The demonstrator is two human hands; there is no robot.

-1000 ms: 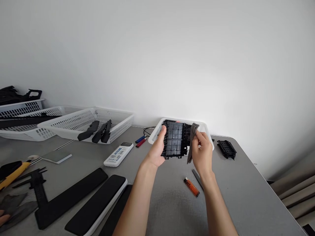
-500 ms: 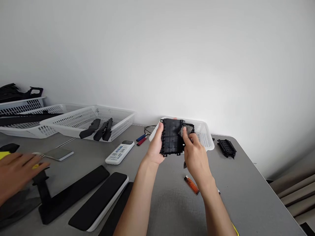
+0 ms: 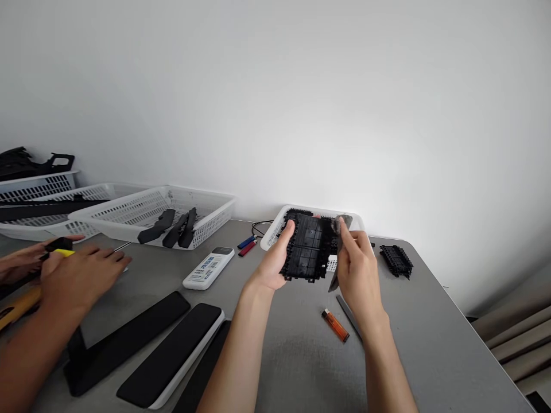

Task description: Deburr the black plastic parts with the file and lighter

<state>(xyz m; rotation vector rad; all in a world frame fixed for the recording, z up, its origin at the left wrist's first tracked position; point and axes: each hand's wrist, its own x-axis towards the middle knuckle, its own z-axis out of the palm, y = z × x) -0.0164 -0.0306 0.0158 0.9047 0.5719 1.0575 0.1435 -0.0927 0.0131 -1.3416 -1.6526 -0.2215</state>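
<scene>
My left hand (image 3: 275, 258) is closed on the left edge of a black plastic part (image 3: 306, 246) with ribbed, toothed sides, held up over the table with its flat face toward me. In my right hand (image 3: 357, 261) a dark grey cloth (image 3: 343, 220) is pinched, with part of it hanging below the fingers. The cloth is beside the part's right edge; whether they touch I cannot tell. Behind both hands stands a white basket (image 3: 270, 237) with similar black parts in it. An orange lighter (image 3: 335, 326) and a thin grey strip (image 3: 348, 314) lie below my right hand.
A co-worker's hands (image 3: 81, 278) handle a black and yellow thing at the left. Long black panels (image 3: 172, 350), a white labelled device (image 3: 209, 268) and blue and red lighters (image 3: 247, 248) lie on the table. White baskets (image 3: 215, 221) stand behind; another black part (image 3: 396, 261) is right.
My right hand has moved the cloth right, off the part's face to its edge. The part has tilted slightly. The co-worker's hand has shifted right, and a second hand has come into view.
</scene>
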